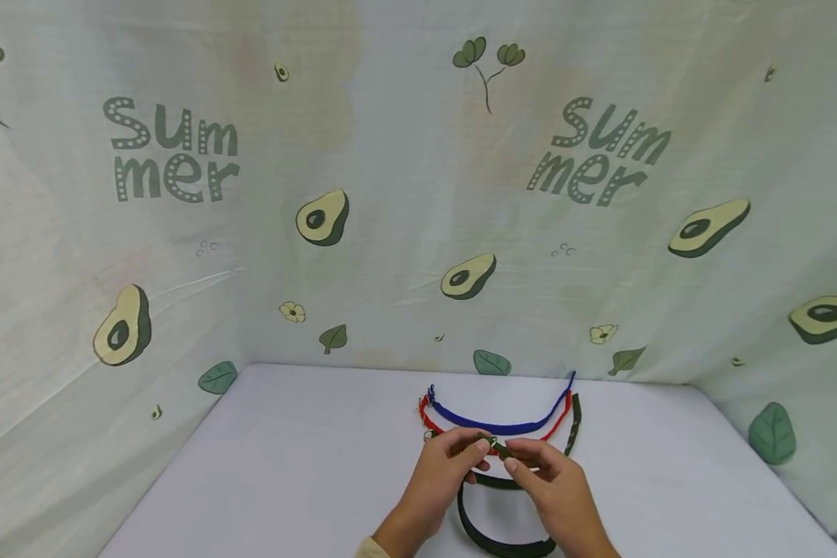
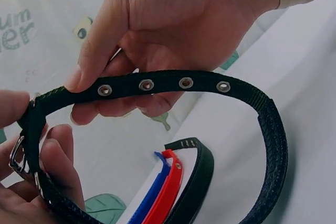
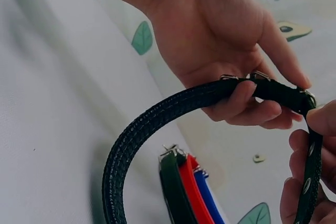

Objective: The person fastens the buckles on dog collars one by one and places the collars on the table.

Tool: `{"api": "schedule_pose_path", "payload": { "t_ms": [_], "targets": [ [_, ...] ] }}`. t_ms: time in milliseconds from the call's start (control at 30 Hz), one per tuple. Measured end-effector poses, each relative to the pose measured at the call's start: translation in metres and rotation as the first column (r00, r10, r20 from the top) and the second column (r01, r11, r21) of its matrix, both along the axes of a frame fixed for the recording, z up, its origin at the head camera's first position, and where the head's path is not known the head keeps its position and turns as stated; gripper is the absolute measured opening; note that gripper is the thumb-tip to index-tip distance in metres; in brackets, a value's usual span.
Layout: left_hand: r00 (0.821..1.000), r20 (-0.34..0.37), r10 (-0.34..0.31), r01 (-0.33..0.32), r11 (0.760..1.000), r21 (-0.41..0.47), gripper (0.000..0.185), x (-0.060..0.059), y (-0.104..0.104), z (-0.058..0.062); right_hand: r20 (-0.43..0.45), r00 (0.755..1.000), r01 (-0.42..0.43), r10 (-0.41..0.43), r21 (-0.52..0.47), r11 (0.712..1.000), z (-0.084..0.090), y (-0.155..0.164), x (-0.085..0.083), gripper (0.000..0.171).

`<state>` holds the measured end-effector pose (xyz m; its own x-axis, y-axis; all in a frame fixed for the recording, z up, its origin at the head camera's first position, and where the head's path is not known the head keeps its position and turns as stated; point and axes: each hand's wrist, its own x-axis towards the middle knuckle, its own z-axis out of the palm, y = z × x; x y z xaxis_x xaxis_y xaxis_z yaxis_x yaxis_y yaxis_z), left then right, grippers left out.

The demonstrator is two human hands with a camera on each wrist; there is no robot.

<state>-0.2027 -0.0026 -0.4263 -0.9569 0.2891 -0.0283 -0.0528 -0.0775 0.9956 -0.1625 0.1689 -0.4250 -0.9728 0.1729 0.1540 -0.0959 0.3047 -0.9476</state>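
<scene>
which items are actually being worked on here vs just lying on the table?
In hand:
black collar, eyelet end pinched by left hand, buckle end gripped by right hand

Lying about:
blue collar
red collar
dark green collar
white table
avocado-print cloth backdrop

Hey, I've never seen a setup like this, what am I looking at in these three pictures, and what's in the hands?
No machine here: a person works with bare hands. The wide picture comes from a camera on the head; the two close ones come from cameras on each wrist. The left hand pinches the eyelet end of a black collar, while the right hand grips its buckle end. On the white table lie a blue collar, a red collar and a dark green collar. Avocado-print cloth hangs behind.
</scene>
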Motion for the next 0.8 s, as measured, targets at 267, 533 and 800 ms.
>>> {"api": "schedule_pose_path", "payload": {
  "t_ms": [267,533,800],
  "targets": [
    [0.999,-0.030,0.023,-0.022,1.000,0.015,0.025,0.0029,0.0013,-0.0011,0.005,1.000,-0.015,0.015,0.028,0.999,-0.0034,-0.0034,-0.0008,0.023],
    [0.996,-0.033,0.080,-0.075,0.990,0.116,0.023,0.0071,0.0023,-0.0029,-0.022,0.999,-0.022,0.023,0.030,0.999,-0.0025,-0.0056,0.0010,0.020],
    [0.998,-0.029,0.055,-0.050,0.988,0.144,0.022,0.0078,0.0049,-0.0010,-0.044,0.999,-0.013,0.014,0.044,0.999,-0.0022,-0.0052,0.0022,0.020]
  ]
}}
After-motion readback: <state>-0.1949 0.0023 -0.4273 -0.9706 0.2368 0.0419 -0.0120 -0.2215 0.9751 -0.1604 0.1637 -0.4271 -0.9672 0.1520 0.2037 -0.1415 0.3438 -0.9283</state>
